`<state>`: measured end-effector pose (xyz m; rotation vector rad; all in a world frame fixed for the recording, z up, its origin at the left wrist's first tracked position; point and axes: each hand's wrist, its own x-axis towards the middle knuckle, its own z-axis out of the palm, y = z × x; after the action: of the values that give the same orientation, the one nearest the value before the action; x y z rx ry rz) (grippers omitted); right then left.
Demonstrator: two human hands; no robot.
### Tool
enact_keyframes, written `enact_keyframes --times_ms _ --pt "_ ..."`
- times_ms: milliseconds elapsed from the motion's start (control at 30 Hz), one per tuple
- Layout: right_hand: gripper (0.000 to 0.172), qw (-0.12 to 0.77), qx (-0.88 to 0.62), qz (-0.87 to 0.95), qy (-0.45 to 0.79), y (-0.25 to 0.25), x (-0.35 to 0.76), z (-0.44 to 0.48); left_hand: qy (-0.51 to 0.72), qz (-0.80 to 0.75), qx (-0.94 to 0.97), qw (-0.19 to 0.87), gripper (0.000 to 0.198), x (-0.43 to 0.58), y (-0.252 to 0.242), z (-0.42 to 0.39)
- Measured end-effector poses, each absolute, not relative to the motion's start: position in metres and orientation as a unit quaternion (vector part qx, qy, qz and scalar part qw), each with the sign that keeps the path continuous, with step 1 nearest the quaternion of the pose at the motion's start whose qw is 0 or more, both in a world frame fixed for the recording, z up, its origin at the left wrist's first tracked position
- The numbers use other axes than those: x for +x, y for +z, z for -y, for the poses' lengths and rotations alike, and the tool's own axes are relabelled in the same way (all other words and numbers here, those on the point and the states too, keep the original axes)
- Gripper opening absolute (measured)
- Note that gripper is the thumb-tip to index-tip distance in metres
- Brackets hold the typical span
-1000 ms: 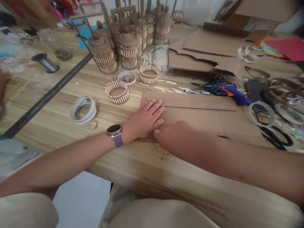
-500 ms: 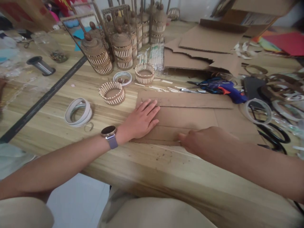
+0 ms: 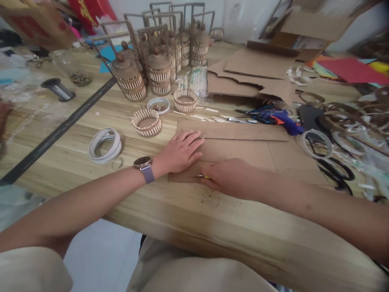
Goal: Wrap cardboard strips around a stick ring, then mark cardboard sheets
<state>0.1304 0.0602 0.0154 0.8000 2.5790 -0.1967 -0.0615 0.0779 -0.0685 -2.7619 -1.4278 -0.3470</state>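
Note:
My left hand (image 3: 183,152) lies flat with its fingers stretched on a sheet of brown cardboard (image 3: 237,151), near the sheet's left end. Close by on the right, my right hand (image 3: 229,176) is closed around a utility knife (image 3: 206,177). Only a bit of yellow and a short metal tip of it show; the rest is hidden by the fingers. The tip sits at the cardboard strip along the near edge, just below my left hand. A longer cardboard strip (image 3: 243,132) lies across the sheet's far side.
Left of the sheet are two stick-ringed baskets (image 3: 146,123) and tape rolls (image 3: 105,145). Lantern-like models (image 3: 158,73) stand behind. Scissors (image 3: 336,170), a blue glue gun (image 3: 282,117) and torn cardboard (image 3: 234,85) lie to the right and back.
My right hand has slid left along the near edge of the cardboard, closer to my left hand, and the knife tip now shows. My left hand stays pressed in place.

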Motion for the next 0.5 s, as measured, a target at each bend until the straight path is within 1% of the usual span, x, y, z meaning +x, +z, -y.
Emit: enact_keyframes --times_ms 100,300,500 --pt "0.027 0.222 0.270 -0.936 -0.038 0.012 0.110 -0.058 -0.114 0.455 -0.883 0.012 0.051 -0.062 -0.072 -0.078" --pt "0.024 0.248 0.253 -0.935 -0.027 0.004 0.102 -0.063 -0.118 0.455 -0.883 0.005 0.051 -0.061 -0.078 -0.080" --pt "0.029 0.203 0.260 -0.944 -0.017 0.001 0.098 -0.060 -0.116 0.459 -0.881 -0.006 0.051 -0.060 -0.078 -0.079"
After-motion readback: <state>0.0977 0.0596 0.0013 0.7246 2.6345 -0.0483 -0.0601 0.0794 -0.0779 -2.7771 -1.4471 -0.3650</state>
